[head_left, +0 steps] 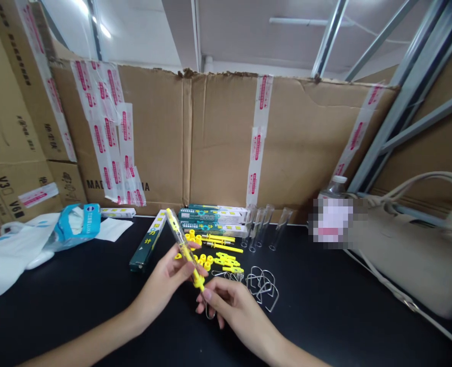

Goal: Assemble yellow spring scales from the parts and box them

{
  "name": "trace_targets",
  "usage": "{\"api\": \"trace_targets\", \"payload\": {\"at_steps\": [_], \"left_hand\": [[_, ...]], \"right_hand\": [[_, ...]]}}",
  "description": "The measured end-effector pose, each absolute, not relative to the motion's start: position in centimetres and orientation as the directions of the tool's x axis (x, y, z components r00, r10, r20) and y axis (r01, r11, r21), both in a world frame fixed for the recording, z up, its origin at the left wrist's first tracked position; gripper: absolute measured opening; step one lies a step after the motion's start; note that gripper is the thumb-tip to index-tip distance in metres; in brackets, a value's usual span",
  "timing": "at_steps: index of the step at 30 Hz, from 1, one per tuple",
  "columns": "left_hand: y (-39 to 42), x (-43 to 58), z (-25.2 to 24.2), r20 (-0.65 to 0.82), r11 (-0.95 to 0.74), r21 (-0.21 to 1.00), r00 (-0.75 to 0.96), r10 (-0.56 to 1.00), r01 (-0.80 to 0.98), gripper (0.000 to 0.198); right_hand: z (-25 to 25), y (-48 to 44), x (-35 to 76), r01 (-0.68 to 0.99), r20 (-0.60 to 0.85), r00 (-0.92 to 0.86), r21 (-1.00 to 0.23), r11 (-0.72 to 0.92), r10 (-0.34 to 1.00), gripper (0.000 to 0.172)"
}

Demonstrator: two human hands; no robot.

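Observation:
My left hand (172, 271) is closed around the clear tube of a yellow spring scale (179, 235), which tilts with its top to the upper left. At its lower yellow end, the fingers of my right hand (235, 305) pinch a bent metal hook (209, 312). Whether the hook is fully fastened to that end cannot be made out. Just beyond my hands lie yellow caps (206, 261), flat yellow pieces (228, 261) and yellow rods with metal ends (221, 244). Several bent wire hooks (263, 285) lie to the right of these.
Clear tubes (279, 229) stand upright behind the hooks. Green-and-white boxes (214, 216) are stacked at the back; another box (145, 250) lies left. A blue tissue pack (76, 224) is farther left. A bottle (333, 214) and beige handbag (409, 255) stand right. Cardboard (218, 142) walls the back.

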State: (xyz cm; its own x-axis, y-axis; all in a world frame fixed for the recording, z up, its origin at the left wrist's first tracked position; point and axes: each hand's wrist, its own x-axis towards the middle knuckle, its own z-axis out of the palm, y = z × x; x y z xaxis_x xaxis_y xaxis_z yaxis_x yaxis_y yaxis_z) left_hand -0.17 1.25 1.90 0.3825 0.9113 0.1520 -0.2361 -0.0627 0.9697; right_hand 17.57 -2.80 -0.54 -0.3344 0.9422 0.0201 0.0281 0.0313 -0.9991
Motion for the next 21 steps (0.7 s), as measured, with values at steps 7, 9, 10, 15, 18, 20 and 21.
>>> {"api": "trace_targets", "payload": {"at_steps": [7,9,10,15,18,20,21], "left_hand": [[0.3,0.0,1.6,0.159,-0.098,0.982,0.436,0.886,-0.16,0.049],[0.6,-0.3,1.6,0.161,-0.106,0.982,0.41,0.898,-0.154,0.049],[0.7,-0.4,1.6,0.156,-0.102,0.983,0.403,0.902,-0.152,0.05],[0.5,0.0,1.5,0.131,-0.062,0.983,0.429,0.894,-0.172,0.054],[0.0,0.4,1.5,0.12,-0.025,0.978,0.46,0.88,-0.207,0.056],[-0.3,0.5,1.6,0.099,0.008,0.976,0.478,0.873,-0.217,0.058],[-0.3,0.5,1.6,0.087,0.024,0.975,0.481,0.872,-0.219,0.059]], "right_hand": [[0.3,-3.1,17.9,0.016,-0.009,-0.38,-1.0,-0.003,0.925,0.048],[0.4,-3.0,18.0,0.008,-0.013,-0.38,-1.0,-0.011,0.925,0.048],[0.4,-3.0,18.0,0.011,-0.019,-0.376,-1.0,-0.016,0.927,0.048],[0.0,-2.5,18.0,0.075,-0.066,-0.349,-0.996,-0.043,0.935,0.04],[-0.6,-2.6,17.9,0.114,-0.057,-0.307,-0.993,-0.023,0.95,0.041],[-0.8,-2.8,17.8,0.135,-0.043,-0.275,-0.991,-0.005,0.96,0.042],[-1.0,-2.8,17.8,0.144,-0.036,-0.263,-0.99,0.003,0.964,0.043]]}}
